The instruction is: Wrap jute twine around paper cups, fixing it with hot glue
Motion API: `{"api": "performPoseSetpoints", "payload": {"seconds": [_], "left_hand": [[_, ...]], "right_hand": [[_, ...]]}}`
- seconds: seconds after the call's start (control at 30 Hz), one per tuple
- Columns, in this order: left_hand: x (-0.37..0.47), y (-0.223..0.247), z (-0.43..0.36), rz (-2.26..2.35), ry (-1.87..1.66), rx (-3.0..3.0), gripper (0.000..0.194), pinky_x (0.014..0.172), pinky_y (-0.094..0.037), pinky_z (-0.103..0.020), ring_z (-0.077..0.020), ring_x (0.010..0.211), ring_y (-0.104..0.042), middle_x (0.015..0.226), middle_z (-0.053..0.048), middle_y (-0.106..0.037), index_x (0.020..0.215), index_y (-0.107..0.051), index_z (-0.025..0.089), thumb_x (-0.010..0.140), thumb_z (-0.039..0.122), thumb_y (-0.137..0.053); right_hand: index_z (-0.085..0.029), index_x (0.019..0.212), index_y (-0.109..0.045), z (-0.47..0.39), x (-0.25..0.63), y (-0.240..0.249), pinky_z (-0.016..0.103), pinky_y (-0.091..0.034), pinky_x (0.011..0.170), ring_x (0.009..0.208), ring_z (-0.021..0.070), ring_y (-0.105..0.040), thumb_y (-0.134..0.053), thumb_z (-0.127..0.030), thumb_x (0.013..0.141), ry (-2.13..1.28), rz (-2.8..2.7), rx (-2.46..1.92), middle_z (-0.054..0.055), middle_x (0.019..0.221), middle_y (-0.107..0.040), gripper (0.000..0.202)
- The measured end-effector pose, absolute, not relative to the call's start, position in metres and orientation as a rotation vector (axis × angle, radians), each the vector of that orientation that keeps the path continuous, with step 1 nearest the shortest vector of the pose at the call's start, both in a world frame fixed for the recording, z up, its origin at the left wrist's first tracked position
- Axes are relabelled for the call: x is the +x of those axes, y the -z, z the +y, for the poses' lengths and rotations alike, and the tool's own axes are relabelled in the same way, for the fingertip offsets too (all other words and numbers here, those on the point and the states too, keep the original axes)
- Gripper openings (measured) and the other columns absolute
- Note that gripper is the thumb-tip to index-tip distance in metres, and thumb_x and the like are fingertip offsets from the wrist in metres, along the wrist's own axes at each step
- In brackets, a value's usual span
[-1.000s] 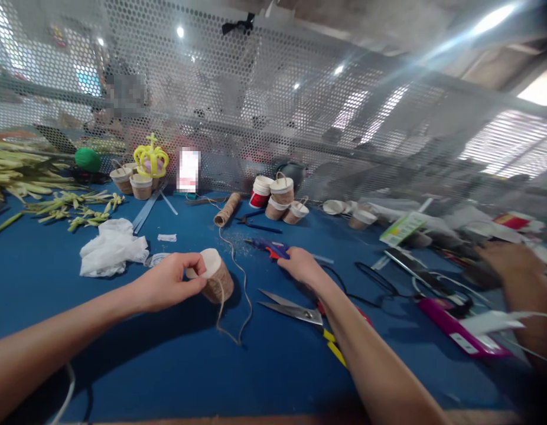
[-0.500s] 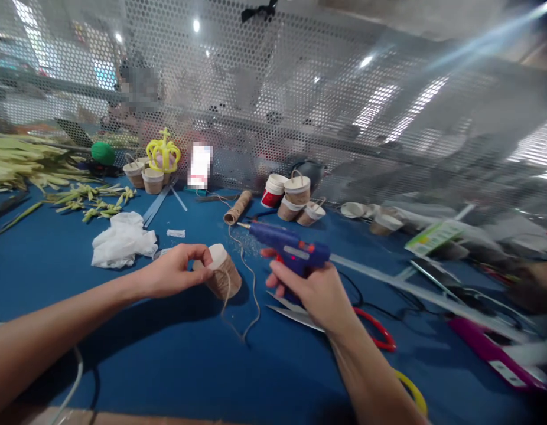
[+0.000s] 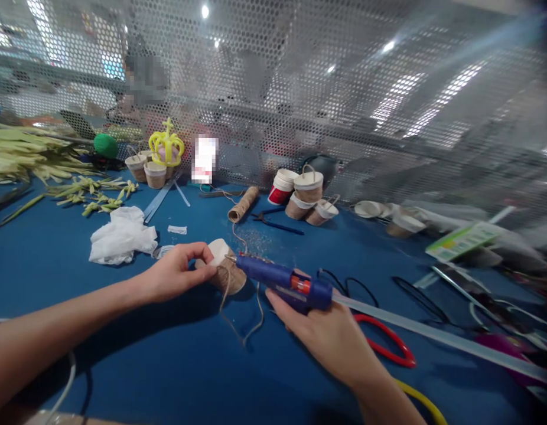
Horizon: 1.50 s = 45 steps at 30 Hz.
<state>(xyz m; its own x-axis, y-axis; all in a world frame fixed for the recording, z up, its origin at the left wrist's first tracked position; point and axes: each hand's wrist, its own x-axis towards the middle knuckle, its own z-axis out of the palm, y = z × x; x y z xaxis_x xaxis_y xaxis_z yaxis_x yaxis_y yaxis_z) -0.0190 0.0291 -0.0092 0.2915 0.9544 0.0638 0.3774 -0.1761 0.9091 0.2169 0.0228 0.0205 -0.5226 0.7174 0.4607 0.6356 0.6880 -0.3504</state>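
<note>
Pinched between the thumb and fingers of my left hand [image 3: 191, 265] is a small paper cup [image 3: 229, 274], tilted on its side and wrapped in brown twine. A loose loop of twine [image 3: 223, 313] hangs from it over the blue table. My right hand [image 3: 318, 324] grips a blue glue gun [image 3: 282, 280] with a long clear glue stick in its back end. The gun's nozzle points left and is at the cup's twine near the rim; whether it touches is unclear.
Behind the cup lie a twine roll [image 3: 243, 204] and pliers [image 3: 280, 224]. Stacked cups [image 3: 308, 186] stand farther back, before a perforated metal screen [image 3: 238, 82]. Crumpled white cloth [image 3: 123, 236] is at left. Red-handled scissors [image 3: 395, 351] lie beneath my right forearm.
The glue gun in my right hand has moved left and down, bringing its nozzle from above the table to the cup. My left hand keeps its hold on the cup. The view has shifted slightly.
</note>
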Motion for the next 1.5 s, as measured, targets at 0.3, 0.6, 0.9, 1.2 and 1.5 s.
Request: {"api": "performPoseSetpoints", "payload": {"seconds": [0.3, 0.6, 0.9, 1.2, 1.5], "left_hand": [[-0.019, 0.008, 0.029, 1.174, -0.92, 1.765, 0.016, 0.069, -0.042, -0.027, -0.0136, 0.073, -0.053, 0.08, -0.002, -0.057, 0.088, -0.05, 0.015, 0.078, 0.027, -0.049], [-0.02, 0.012, 0.03, 1.205, -0.937, 1.802, 0.024, 0.068, -0.043, -0.025, -0.0121, 0.069, -0.053, 0.076, 0.0, -0.058, 0.1, -0.052, 0.016, 0.078, 0.026, -0.049], [-0.019, 0.01, 0.029, 1.23, -0.925, 1.826, 0.027, 0.067, -0.041, -0.025, -0.0121, 0.068, -0.051, 0.075, 0.0, -0.056, 0.102, -0.052, 0.016, 0.078, 0.028, -0.049], [-0.02, 0.009, 0.029, 1.255, -0.905, 1.858, 0.029, 0.068, -0.042, -0.026, -0.013, 0.07, -0.052, 0.079, -0.001, -0.057, 0.105, -0.052, 0.016, 0.079, 0.029, -0.047], [-0.022, 0.012, 0.029, 1.268, -0.897, 1.942, 0.03, 0.074, -0.042, -0.029, -0.0149, 0.078, -0.054, 0.087, -0.003, -0.058, 0.106, -0.052, 0.018, 0.08, 0.029, -0.045]], "right_hand": [[-0.023, 0.066, -0.06, 0.017, 0.2, -0.033, 0.028, -0.048, 0.044, 0.044, 0.0159, -0.055, -0.047, -0.021, 0.075, -0.373, -2.251, -1.168, 0.0, 0.05, -0.058, 0.016], [-0.024, 0.068, -0.061, 0.018, 0.202, -0.032, 0.029, -0.049, 0.048, 0.049, 0.0181, -0.058, -0.049, -0.023, 0.074, -0.305, -2.268, -1.11, 0.002, 0.054, -0.061, 0.013], [-0.023, 0.066, -0.058, 0.017, 0.199, -0.032, 0.028, -0.046, 0.043, 0.042, 0.0153, -0.053, -0.048, -0.021, 0.075, -0.4, -2.247, -1.175, 0.0, 0.05, -0.058, 0.014], [-0.023, 0.074, -0.063, 0.02, 0.209, -0.025, 0.029, -0.047, 0.05, 0.052, 0.0186, -0.059, -0.047, -0.022, 0.076, -0.211, -2.373, -1.123, 0.003, 0.057, -0.063, 0.016], [-0.018, 0.074, -0.065, 0.015, 0.206, -0.028, 0.027, -0.048, 0.053, 0.053, 0.0173, -0.061, -0.043, -0.022, 0.079, -0.122, -2.405, -1.166, 0.004, 0.058, -0.065, 0.023]]}}
